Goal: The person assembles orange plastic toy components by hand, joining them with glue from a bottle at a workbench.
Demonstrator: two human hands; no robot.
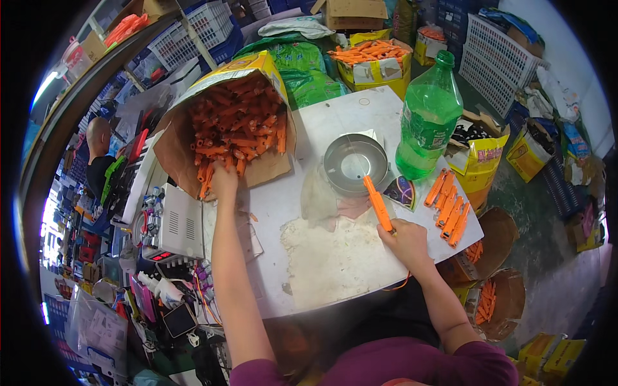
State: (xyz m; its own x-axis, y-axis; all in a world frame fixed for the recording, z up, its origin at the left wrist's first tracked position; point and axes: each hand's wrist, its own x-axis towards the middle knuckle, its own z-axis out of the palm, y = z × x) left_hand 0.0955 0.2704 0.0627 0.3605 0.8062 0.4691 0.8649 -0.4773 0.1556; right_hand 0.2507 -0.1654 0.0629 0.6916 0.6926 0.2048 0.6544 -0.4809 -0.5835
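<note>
My right hand [407, 240] is closed around one end of a slim orange plastic handle [378, 204]. Its other end points at the rim of a round metal bowl [329, 175]. On the left, my left hand [224, 181] reaches into the mouth of a tipped sack-like carton [264, 175] full of orange plastic handles [241, 119]. The fingers look curled on a piece there, with the fingertips partly hidden among the handles. Several similar orange handles [453, 220] lie in a row at the table's right edge.
A large green bottle [429, 119] stands beside the bowl on the white table [380, 106]. Left of the table is a white instrument box [174, 222] with a red display. Cartons of orange pieces [373, 71] stand behind and to the right. Another person [100, 151] is at far left.
</note>
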